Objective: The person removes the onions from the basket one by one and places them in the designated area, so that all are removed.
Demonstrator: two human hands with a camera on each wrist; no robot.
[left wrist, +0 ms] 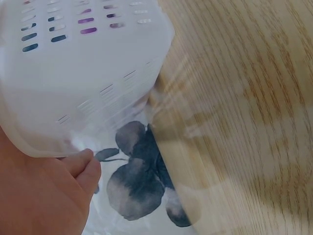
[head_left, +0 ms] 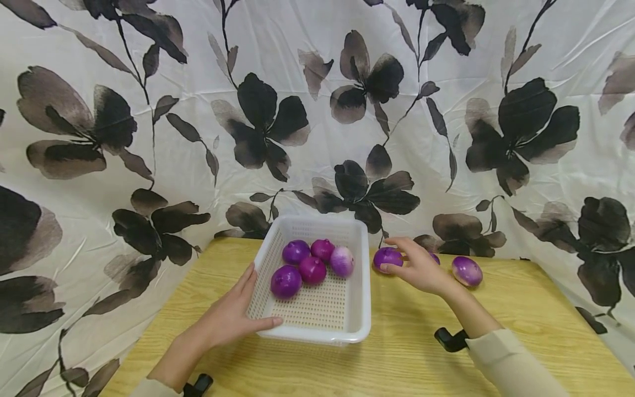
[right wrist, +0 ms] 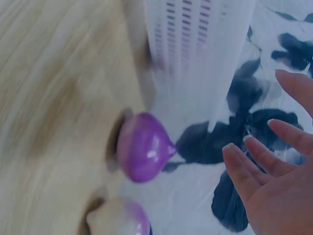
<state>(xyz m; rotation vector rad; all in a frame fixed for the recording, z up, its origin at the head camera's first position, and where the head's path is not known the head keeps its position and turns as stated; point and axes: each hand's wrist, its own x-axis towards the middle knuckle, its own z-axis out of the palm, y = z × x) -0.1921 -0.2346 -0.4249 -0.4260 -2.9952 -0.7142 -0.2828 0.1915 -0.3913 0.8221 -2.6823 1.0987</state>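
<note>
A white perforated plastic basket [head_left: 317,333] stands on the table and holds several purple onions [head_left: 286,282], one of them paler [head_left: 342,261]. My left hand [head_left: 230,315] grips its near left side, thumb over the front rim and fingers along the outer left wall. In the left wrist view, the fingertips [left wrist: 88,164] lie at the basket's rim. My right hand [head_left: 419,268] reaches to a purple onion [head_left: 387,258] just right of the basket, thumb and fingers spread around it. In the right wrist view those fingers [right wrist: 271,161] are parted, with an onion [right wrist: 144,147] lying apart from them.
Another onion [head_left: 435,257] is mostly hidden behind my right hand. Farther right lies a purple and pale onion [head_left: 467,271]. A white cloth with dark flowers [head_left: 317,138] hangs along the back edge of the wooden table [head_left: 407,353]. Black mounts [head_left: 450,339] sit at both wrists.
</note>
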